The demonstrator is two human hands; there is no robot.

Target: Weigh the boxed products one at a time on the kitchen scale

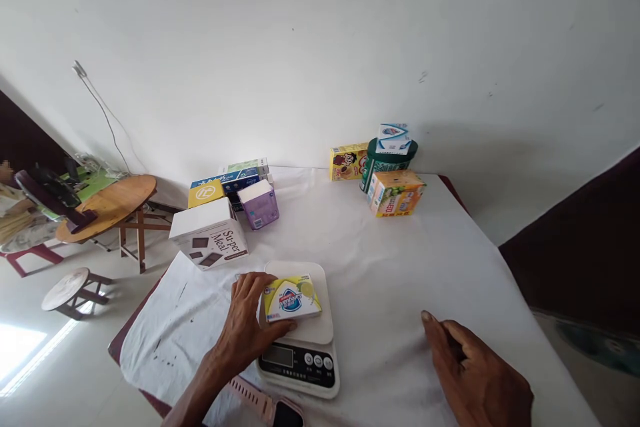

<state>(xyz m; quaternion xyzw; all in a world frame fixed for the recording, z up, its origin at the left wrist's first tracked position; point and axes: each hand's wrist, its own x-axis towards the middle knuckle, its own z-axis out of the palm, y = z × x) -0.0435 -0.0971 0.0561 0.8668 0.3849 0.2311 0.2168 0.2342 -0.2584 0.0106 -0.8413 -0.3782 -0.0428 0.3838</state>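
Note:
A small yellow and blue box (293, 298) lies on the white platform of a kitchen scale (300, 340) near the table's front. My left hand (249, 323) grips the box's left side, thumb under its front edge and fingers curled over the back. My right hand (473, 373) rests on the white tablecloth (380, 267) to the right of the scale, fingers loosely bent and apart, holding nothing. A pink watch strap (260, 401) shows at my left wrist.
Behind the scale stand a white "Super Meal" box (210, 233), a purple box (259, 203), a yellow box (205, 192) and blue boxes (235, 180). Back right: a yellow snack box (347, 161), a green tub (383, 163), an orange carton (397, 193). A round wooden table (113, 203) and stool (67, 288) stand left.

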